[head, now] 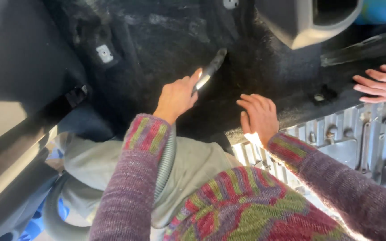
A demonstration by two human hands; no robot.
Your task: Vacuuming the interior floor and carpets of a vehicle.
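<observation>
The left hand (pixel 176 96) is closed around a dark vacuum nozzle (pixel 210 71). The thumb lies along the top of the nozzle, and the thin tip points up and to the right. The tip rests on the black carpet (pixel 166 40) of a car floor, near the middle of the view. A grey ribbed hose (pixel 166 163) runs back from the nozzle, under the left sleeve (pixel 130 178), and down toward the person's lap. The right hand (pixel 259 115) holds nothing — it lies flat and open, fingers spread a little, pressing on the edge of the black carpet just beside the nozzle hand. Right below this hand the carpet ends, and bare grey metal floor (pixel 349 138) with ridges and bolts shows. Both sleeves are a fuzzy knit with purple, red and green stripes. At the far right edge another person's hand (pixel 380 83) rests flat on the carpet with its fingers spread — well apart from the two working hands. A small dark fitting (pixel 321 96) sits in the carpet between that hand and the right hand. Up in the top right corner is a grey plastic part (pixel 300 22) with a hollow opening. A small pale clip (pixel 104 53) sits on the carpet at the upper left. A dark door sill (pixel 18 147) runs along the left side.
</observation>
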